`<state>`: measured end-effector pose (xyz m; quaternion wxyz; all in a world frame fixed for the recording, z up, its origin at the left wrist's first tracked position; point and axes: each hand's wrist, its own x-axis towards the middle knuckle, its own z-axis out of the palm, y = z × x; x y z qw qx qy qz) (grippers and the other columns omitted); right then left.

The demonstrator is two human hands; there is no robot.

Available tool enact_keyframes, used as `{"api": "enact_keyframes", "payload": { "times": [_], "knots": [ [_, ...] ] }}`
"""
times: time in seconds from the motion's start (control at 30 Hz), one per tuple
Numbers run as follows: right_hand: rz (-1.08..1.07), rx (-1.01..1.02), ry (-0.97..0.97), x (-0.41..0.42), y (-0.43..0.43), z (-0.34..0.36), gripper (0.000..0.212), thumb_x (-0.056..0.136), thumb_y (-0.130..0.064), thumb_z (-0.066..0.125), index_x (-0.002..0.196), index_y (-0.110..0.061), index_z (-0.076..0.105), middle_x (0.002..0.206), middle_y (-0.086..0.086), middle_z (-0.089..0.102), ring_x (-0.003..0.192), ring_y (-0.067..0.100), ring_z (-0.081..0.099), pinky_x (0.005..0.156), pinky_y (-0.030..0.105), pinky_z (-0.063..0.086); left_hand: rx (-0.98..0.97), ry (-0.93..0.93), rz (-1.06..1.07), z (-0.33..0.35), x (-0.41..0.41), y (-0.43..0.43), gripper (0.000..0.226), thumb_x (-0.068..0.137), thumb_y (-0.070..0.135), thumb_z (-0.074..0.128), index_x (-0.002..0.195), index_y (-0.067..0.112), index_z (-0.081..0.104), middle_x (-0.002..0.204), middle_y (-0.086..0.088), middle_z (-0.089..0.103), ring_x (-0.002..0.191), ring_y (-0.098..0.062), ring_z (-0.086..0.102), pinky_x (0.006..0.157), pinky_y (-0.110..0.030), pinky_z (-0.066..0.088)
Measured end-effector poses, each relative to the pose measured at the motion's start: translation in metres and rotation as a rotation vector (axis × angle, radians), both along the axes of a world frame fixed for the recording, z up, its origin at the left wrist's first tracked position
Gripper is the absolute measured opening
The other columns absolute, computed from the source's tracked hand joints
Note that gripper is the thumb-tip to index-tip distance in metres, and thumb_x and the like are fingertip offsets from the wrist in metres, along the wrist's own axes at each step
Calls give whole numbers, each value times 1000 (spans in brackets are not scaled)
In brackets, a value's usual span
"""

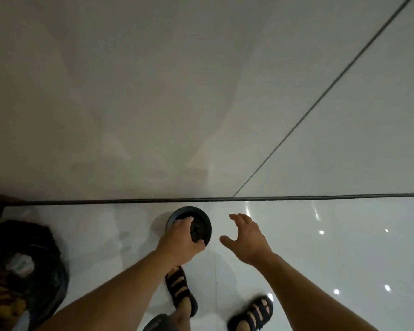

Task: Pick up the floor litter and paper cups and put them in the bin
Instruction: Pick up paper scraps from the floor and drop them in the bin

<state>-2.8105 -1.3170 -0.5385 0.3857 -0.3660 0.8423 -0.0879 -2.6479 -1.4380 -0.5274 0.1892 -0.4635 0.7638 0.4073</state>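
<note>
Container (201, 222), round and black, left hand (181, 242) grip clamped on its rim, right hand (247, 237) splayed beside

My left forearm (120, 287) and right forearm (304, 283) bare. Black multi-strap open sandals: left sandal (181, 291), right sandal (253, 312).

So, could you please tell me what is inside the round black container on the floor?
Dark, lumpy matter shows inside the black container; what it is cannot be told. The left hand grips its rim, the fingers covering the near part.
</note>
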Motion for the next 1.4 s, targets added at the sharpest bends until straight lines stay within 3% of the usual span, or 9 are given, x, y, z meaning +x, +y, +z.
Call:
{"api": "enact_keyframes", "payload": {
  "times": [0.1, 0.33, 0.77, 1.07, 1.4],
  "knots": [
    [-25, 10, 52, -18, 57, 39, 79, 88, -57, 58, 153, -30, 21, 161, -1, 16, 146, 20, 18, 114, 39, 30, -60, -20, -119, 40, -34, 34, 83, 82, 53, 59, 150, 23, 20, 153, -3, 28, 138, -24, 27, 112, -39, 29],
    [-167, 18, 227, -92, 207, 114, 82, 87, -61, 54, 154, -31, 16, 162, 1, 11, 148, 24, 11, 113, 47, 29, -162, 64, -419, 116, -160, 153, 82, 81, 53, 60, 149, 24, 23, 150, -4, 29, 137, -25, 25, 110, -39, 31],
    [-654, 31, 428, -195, 463, 194, 81, 87, -60, 55, 153, -31, 18, 162, 3, 12, 147, 25, 10, 112, 49, 27, -468, 204, -1105, 189, -338, 379, 79, 82, 60, 51, 148, 25, 26, 153, -1, 25, 142, -23, 17, 111, -44, 25],
    [-915, 94, 394, -260, 580, 196, 81, 85, -59, 56, 152, -32, 20, 161, 2, 13, 147, 25, 13, 112, 49, 25, -432, 262, -1348, 186, -456, 493, 77, 83, 60, 48, 148, 24, 26, 155, -1, 22, 143, -22, 17, 113, -46, 23],
    [-1141, 180, 375, -386, 678, 203, 80, 86, -58, 56, 152, -30, 21, 161, 1, 14, 146, 24, 16, 111, 47, 26, -354, 359, -1463, 198, -632, 595, 74, 84, 56, 51, 147, 23, 28, 153, -1, 26, 140, -23, 23, 112, -43, 24]
  ]
}}
